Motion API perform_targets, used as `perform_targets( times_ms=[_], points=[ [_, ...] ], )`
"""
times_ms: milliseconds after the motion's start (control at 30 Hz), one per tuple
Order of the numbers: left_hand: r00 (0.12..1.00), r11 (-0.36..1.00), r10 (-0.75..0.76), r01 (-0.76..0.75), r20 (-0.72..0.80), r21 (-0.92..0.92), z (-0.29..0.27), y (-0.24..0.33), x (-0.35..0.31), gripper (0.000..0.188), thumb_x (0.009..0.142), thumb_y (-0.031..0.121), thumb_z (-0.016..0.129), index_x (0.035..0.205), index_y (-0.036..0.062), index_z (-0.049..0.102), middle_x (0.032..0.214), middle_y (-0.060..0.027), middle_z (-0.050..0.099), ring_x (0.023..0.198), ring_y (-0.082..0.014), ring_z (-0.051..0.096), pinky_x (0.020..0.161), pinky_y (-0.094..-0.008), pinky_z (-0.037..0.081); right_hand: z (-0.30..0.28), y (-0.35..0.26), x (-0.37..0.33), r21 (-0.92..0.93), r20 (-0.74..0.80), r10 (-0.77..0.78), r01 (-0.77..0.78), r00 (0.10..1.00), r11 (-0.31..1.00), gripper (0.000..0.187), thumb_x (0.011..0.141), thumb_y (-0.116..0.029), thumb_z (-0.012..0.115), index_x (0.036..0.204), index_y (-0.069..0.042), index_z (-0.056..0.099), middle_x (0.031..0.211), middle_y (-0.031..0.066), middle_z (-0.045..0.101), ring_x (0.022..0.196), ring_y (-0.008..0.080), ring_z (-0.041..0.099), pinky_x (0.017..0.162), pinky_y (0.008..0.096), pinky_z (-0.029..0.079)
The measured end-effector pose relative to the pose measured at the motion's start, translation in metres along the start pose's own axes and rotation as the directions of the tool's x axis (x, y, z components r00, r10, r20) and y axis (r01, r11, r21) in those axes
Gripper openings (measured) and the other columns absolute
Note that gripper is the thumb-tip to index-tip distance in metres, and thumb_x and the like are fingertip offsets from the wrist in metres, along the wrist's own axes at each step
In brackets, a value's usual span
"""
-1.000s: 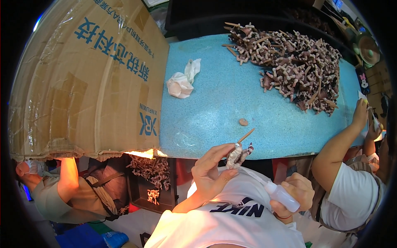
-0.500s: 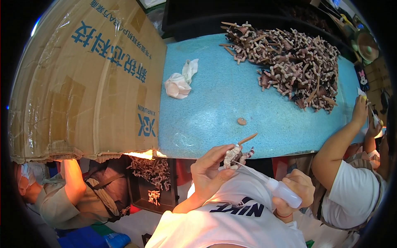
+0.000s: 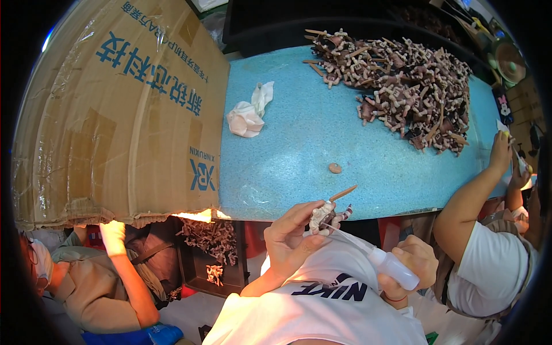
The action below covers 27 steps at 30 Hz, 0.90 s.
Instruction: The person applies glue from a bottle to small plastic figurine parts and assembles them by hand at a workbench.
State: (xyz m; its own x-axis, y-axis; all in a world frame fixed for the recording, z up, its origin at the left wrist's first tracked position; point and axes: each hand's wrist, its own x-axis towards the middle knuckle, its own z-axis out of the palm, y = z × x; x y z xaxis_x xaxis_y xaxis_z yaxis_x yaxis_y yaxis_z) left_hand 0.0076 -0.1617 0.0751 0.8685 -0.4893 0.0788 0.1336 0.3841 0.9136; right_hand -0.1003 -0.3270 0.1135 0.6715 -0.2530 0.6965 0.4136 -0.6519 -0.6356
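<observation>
Left hand (image 3: 288,239), pointing forward, pinches figurine (image 3: 319,219); right hand (image 3: 416,263), curled, grips bottle (image 3: 394,269). Cardboard box (image 3: 123,126) stands left, figurine heap (image 3: 411,86) beyond.

Passage runs between carton (image 3: 123,121) and figure pile (image 3: 414,86) (crumpled tissue (image 3: 244,121) intrudes).

Left hand (image 3: 289,240) pinches, right hand (image 3: 415,262) (curled) grips.

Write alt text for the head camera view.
The person's left hand holds a small figurine while the right hand points the thin nozzle of a pale squeeze bottle at it. Beyond, a blue table holds piled figurines and crumpled tissue, beside a large cardboard box.
</observation>
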Motion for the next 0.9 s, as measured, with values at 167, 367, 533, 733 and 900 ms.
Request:
perform_targets(
  times_ms=[167,367,533,733,900],
  points=[
    [1.0,1.0,-0.007,0.007,0.0,0.003,0.001,0.002,0.0,0.053,0.076,0.022,0.07,0.116,-0.0072,0.05,0.108,-0.0222,0.055,0.095,-0.0286,0.059,0.08,-0.0398,0.053,0.001,-0.001,0.004,-0.042,-0.005,0.003,-0.003,1.0,0.999,0.041,0.065,-0.028,0.078,0.087,0.001,0.057,0.051,0.0057,0.048,0.039,0.0186,0.045,0.035,0.0259,0.034],
    [1.0,1.0,0.007,-0.007,-0.011,0.008,0.001,0.003,0.0,0.053,0.076,0.022,0.071,0.115,-0.0071,0.05,0.108,-0.0204,0.055,0.1,-0.0296,0.057,0.081,-0.0413,0.052,0.001,0.0,0.001,-0.049,-0.05,-0.001,-0.002,0.999,0.999,0.042,0.065,-0.028,0.078,0.084,0.003,0.057,0.052,0.0066,0.048,0.039,0.0194,0.046,0.035,0.0265,0.035],
    [0.999,0.996,0.004,0.0,0.044,-0.09,0.005,0.008,0.002,0.048,0.08,0.011,0.065,0.119,-0.0089,0.047,0.112,-0.0209,0.053,0.095,-0.0246,0.059,0.084,-0.0354,0.048,0.014,0.003,-0.008,0.092,-0.376,0.141,-0.114,0.916,0.989,0.046,0.069,-0.031,0.075,0.087,0.005,0.054,0.055,0.0065,0.049,0.042,0.0177,0.043,0.041,0.0278,0.033],
    [0.994,0.94,-0.079,0.098,0.07,-0.327,0.001,0.004,0.005,0.048,0.083,0.019,0.063,0.12,-0.007,0.046,0.115,-0.0223,0.051,0.096,-0.0266,0.057,0.08,-0.0389,0.051,0.008,0.003,0.007,0.519,-0.283,0.628,-0.435,0.725,0.736,0.038,0.073,-0.022,0.068,0.095,0.002,0.048,0.069,0.01,0.053,0.057,0.0127,0.046,0.051,0.0245,0.036],
    [0.995,0.959,0.001,-0.03,-0.103,-0.283,-0.015,0.006,0.016,0.049,0.083,0.025,0.062,0.118,-0.0066,0.047,0.115,-0.0216,0.051,0.095,-0.0275,0.057,0.08,-0.0417,0.051,0.024,0.06,0.011,0.376,-0.236,0.513,-0.409,0.826,0.832,0.031,0.07,-0.005,0.066,0.097,0.0,0.053,0.079,0.0089,0.058,0.073,0.0147,0.055,0.067,0.0259,0.043]
  ],
)
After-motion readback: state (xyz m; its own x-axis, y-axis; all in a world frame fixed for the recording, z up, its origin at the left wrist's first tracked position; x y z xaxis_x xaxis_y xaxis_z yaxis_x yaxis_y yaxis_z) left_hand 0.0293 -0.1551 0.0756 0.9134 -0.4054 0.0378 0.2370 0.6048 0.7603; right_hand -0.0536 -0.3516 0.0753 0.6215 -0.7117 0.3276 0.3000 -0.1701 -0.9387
